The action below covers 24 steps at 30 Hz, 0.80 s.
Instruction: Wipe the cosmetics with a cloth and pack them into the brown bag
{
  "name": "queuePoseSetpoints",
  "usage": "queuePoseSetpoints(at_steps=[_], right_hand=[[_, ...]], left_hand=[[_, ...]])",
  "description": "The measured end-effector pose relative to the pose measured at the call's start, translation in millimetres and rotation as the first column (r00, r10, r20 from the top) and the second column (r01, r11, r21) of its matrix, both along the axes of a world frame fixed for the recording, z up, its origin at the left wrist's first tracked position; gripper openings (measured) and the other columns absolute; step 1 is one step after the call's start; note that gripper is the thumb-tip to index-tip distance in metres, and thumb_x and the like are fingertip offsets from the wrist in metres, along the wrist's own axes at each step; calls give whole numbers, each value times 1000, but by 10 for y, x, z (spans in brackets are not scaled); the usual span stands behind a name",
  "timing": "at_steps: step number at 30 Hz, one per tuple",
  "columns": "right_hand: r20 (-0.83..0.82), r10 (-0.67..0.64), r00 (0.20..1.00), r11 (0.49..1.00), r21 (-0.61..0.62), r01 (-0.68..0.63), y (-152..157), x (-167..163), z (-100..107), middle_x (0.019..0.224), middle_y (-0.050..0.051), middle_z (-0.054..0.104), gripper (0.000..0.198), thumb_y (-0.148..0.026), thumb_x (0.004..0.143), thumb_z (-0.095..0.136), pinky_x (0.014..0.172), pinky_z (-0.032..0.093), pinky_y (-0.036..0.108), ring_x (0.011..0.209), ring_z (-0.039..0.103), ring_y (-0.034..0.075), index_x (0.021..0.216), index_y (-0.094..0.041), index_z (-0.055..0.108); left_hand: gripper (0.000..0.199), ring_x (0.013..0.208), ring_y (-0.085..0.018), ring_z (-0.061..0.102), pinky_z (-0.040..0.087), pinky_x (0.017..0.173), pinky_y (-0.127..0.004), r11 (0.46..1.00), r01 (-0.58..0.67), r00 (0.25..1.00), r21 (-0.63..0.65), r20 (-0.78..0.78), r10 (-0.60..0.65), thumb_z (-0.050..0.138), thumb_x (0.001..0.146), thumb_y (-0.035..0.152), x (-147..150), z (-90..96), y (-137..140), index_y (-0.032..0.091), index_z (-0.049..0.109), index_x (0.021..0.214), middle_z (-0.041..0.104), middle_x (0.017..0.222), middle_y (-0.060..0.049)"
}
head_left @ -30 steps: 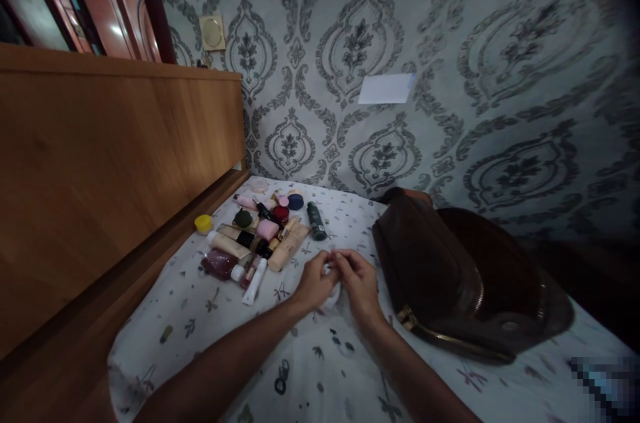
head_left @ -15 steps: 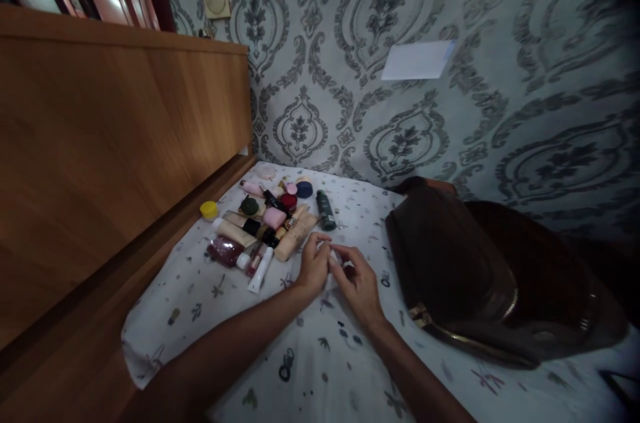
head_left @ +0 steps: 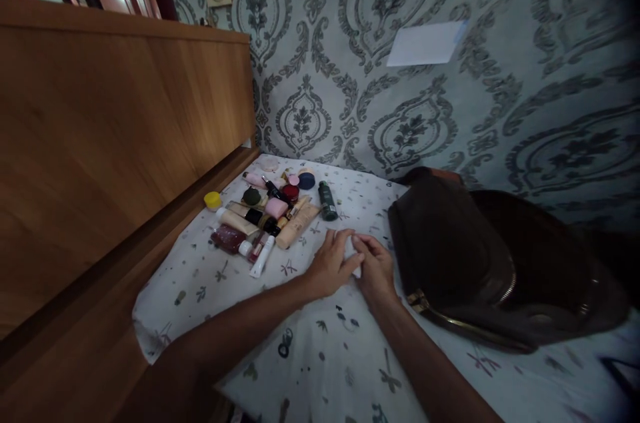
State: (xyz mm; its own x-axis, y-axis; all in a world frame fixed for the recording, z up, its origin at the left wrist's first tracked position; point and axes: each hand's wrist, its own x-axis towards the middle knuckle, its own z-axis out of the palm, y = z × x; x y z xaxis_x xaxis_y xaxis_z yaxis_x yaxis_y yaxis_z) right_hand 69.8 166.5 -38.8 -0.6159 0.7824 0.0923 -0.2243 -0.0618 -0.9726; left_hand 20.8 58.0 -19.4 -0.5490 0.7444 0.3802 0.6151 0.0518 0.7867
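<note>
My left hand (head_left: 331,264) and my right hand (head_left: 376,266) meet over the patterned sheet, both closed around a small white item (head_left: 353,256). The fingers cover most of it, so its kind does not show. Beyond my left hand lies a beige squeeze tube (head_left: 297,226). A dark green bottle (head_left: 327,201) rests a little farther back. To the left, a slim white tube (head_left: 262,257) lies near a bottle of dark red liquid (head_left: 229,239) with a white cap.
Cosmetics, among them a pink box (head_left: 276,208) and a yellow-lidded jar (head_left: 213,200), lie grouped at the left. A dark brown backpack (head_left: 450,256) lies on the right. A wooden panel (head_left: 125,123) borders the left side, and the papered wall (head_left: 345,103) stands behind.
Both hands have moved slightly right, with the white item between them. My left hand has turned so its back and thumb show more. The camera view has shifted a little.
</note>
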Motion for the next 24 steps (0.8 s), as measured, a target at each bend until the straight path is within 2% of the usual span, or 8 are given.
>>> queuePoseSetpoints(at_steps=[4, 8, 11, 15, 20, 24], right_hand=[[-30, 26, 999, 1000, 2, -26, -52, 13, 17, 58, -4, 51, 34, -50, 68, 72, 47, 35, 22, 52, 44, 10, 67, -19, 58], [-37, 59, 998, 998, 29, -58, -118, 34, 41, 55, -3, 52, 39, -54, 71, 71, 44, 32, 23, 48, 42, 10, 64, -17, 61], [-30, 48, 998, 998, 40, -47, -140, 44, 66, 58, 0, 58, 42, -57, 72, 70, 45, 35, 23, 49, 47, 11, 66, -16, 65], [-28, 38, 999, 999, 11, -37, -141, 53, 104, 62, 4, 63, 43, -58, 70, 69, 43, 36, 23, 50, 52, 13, 65, -16, 65], [-22, 60, 998, 998, 23, -59, -147, 57, 127, 62, 4, 64, 40, -54, 69, 69, 44, 37, 24, 49, 51, 12, 62, -16, 65], [-14, 74, 997, 997, 36, -74, -145, 49, 124, 59, 3, 62, 39, -54, 69, 68, 43, 36, 24, 48, 50, 12, 61, -16, 65]], left_hand=[[26, 118, -23, 53, 43, 104, -40, 997, -62, 998, 43, 33, 60, 47, 94, 25, -44, -41, 5, 20, 49, 119, 59, 120, -11], [16, 88, -18, 60, 47, 83, -31, 990, -140, 989, 23, 52, 139, 38, 97, 25, -162, -23, -13, 20, 54, 98, 63, 91, -4], [24, 69, -15, 53, 43, 68, -27, 983, -186, 981, -7, 62, 186, 38, 97, 28, -260, 6, -29, 19, 51, 78, 55, 70, 1], [44, 59, -13, 46, 35, 57, -26, 973, -222, 972, -56, 65, 226, 36, 98, 41, -292, 29, -40, 20, 41, 60, 44, 56, 3], [60, 52, -14, 46, 33, 54, -28, 945, -292, 955, -148, 0, 296, 32, 98, 53, -262, 116, -85, 20, 42, 49, 44, 48, 1], [49, 66, -18, 56, 39, 65, -28, 900, -380, 924, -213, -137, 357, 50, 93, 44, -411, 312, -172, 18, 56, 52, 60, 60, -3]])
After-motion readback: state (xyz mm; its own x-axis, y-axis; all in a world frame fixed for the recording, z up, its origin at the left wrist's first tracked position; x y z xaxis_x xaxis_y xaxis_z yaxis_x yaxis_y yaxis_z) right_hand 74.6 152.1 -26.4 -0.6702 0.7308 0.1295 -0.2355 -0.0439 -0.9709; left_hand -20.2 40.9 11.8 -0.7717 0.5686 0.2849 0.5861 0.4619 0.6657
